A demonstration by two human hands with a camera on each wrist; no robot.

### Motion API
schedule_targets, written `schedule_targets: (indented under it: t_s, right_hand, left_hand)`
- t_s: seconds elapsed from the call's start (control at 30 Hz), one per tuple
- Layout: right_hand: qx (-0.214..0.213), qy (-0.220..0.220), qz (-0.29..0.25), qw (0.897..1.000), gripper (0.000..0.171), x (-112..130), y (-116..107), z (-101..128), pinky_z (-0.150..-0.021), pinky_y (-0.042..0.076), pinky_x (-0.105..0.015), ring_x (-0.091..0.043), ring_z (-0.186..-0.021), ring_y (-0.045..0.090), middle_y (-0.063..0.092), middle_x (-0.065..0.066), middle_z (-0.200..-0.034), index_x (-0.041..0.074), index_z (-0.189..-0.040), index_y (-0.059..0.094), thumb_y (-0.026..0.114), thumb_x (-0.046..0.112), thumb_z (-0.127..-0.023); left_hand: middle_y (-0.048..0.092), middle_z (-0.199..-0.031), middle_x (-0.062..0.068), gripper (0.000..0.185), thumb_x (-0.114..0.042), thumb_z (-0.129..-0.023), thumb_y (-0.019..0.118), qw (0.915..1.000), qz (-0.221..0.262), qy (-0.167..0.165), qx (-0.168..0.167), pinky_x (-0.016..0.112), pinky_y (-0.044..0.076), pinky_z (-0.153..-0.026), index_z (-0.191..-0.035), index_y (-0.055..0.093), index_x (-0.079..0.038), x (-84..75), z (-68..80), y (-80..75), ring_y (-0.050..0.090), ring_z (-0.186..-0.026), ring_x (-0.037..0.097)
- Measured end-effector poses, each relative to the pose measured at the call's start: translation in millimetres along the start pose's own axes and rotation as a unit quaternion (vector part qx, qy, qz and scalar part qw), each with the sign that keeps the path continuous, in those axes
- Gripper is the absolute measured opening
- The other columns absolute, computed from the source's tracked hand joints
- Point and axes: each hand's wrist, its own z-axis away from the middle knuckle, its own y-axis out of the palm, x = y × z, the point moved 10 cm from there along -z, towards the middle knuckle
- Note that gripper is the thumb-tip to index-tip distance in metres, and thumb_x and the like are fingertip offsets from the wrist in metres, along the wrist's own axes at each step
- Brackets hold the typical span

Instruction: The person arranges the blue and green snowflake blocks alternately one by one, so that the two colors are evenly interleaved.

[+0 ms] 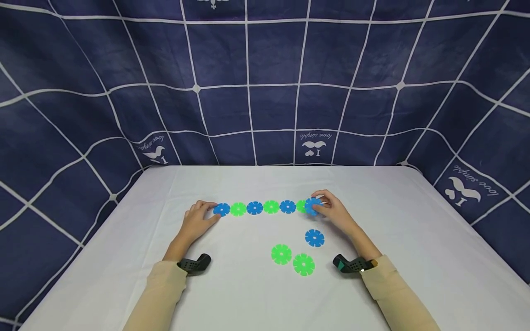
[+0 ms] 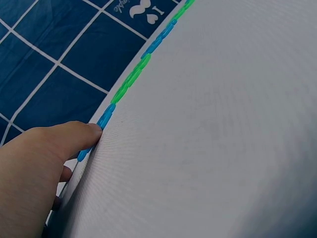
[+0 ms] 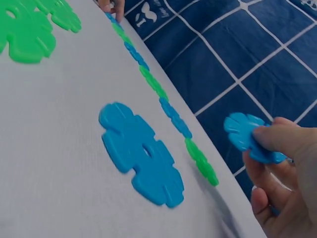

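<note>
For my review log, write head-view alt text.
A person's right hand holds a blue disc at the green end of a row of alternating blue and green discs; the left hand pinches the row's blue end. Two green discs and another blue disc lie nearer.

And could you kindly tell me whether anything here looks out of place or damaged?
The row of discs looks orderly, alternating blue and green, with no visible damage. The one oddity is the printed lettering on the dark blue backdrop, which appears upside down.
</note>
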Motion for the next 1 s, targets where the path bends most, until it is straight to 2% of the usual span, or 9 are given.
schedule_targets:
  t_s: [0.13, 0.23, 0.33, 0.43, 0.67, 1.0]
  right_hand:
    - [-0.064, 0.026, 0.014, 0.998, 0.038, -12.2, -15.3, 1.4, -0.058, 0.043, -0.022, -0.007, -0.07, 0.054, 0.054, -0.019, -0.105, 0.004, -0.123, 0.047, 0.058, 0.014, -0.088]
    - [-0.086, 0.049, 0.016, 0.995, 0.041, -23.2, -21.8, 2.6, -0.057, 0.04, -0.019, -0.003, -0.069, 0.051, 0.053, -0.02, -0.11, 0.004, -0.127, 0.043, 0.056, 0.012, -0.089]
    - [-0.092, 0.063, 0.023, 0.993, 0.045, -32.1, -25.4, 3.2, -0.06, 0.039, -0.018, -0.003, -0.071, 0.049, 0.051, -0.021, -0.115, 0.005, -0.13, 0.039, 0.054, 0.009, -0.088]
    - [-0.095, 0.066, 0.044, 0.992, 0.047, -36.9, -27.4, 3.3, -0.064, 0.04, -0.019, -0.009, -0.078, 0.05, 0.05, -0.02, -0.117, 0.006, -0.132, 0.038, 0.054, 0.007, -0.088]
    - [-0.096, 0.068, 0.125, 0.985, 0.046, -41.0, -27.7, 3.1, -0.083, 0.041, -0.036, -0.028, -0.1, 0.051, 0.051, -0.02, -0.117, 0.006, -0.13, 0.039, 0.054, 0.007, -0.087]
    - [-0.09, 0.06, 0.194, 0.975, 0.049, -39.3, -23.7, 3.0, -0.081, 0.038, -0.039, -0.027, -0.095, 0.046, 0.049, -0.018, -0.11, 0.006, -0.133, 0.04, 0.053, 0.011, -0.086]
  left_hand:
    - [0.048, -0.12, 0.016, 0.049, -0.035, -0.085, 0.057, 1.0, 0.0, 0.0, -0.001, 0.047, 0.028, -0.09, -0.125, 0.052, -0.007, 0.2, 1.0, -0.1, 0.042, -0.114, 0.032]
    - [0.049, -0.12, 0.016, 0.049, -0.036, -0.085, 0.058, 1.0, -0.002, 0.001, -0.003, 0.046, 0.029, -0.089, -0.124, 0.053, -0.008, 0.3, 1.1, 0.3, 0.043, -0.113, 0.032]
    - [0.049, -0.12, 0.015, 0.049, -0.036, -0.085, 0.058, 1.0, -0.005, 0.003, -0.003, 0.046, 0.029, -0.088, -0.124, 0.053, -0.008, 0.7, 0.9, 1.1, 0.043, -0.113, 0.032]
    - [0.049, -0.119, 0.015, 0.049, -0.036, -0.084, 0.058, 1.0, -0.006, 0.006, -0.005, 0.045, 0.029, -0.087, -0.124, 0.053, -0.008, 0.6, 0.8, 0.9, 0.043, -0.113, 0.032]
    - [0.049, -0.12, 0.016, 0.049, -0.036, -0.085, 0.058, 0.9999, -0.004, 0.007, -0.007, 0.045, 0.029, -0.087, -0.124, 0.053, -0.008, -0.6, 0.9, -0.4, 0.043, -0.112, 0.032]
    - [0.048, -0.119, 0.016, 0.049, -0.036, -0.085, 0.057, 1.0, 0.0, 0.005, -0.006, 0.046, 0.028, -0.089, -0.125, 0.052, -0.008, 0.2, 0.3, 1.2, 0.042, -0.113, 0.032]
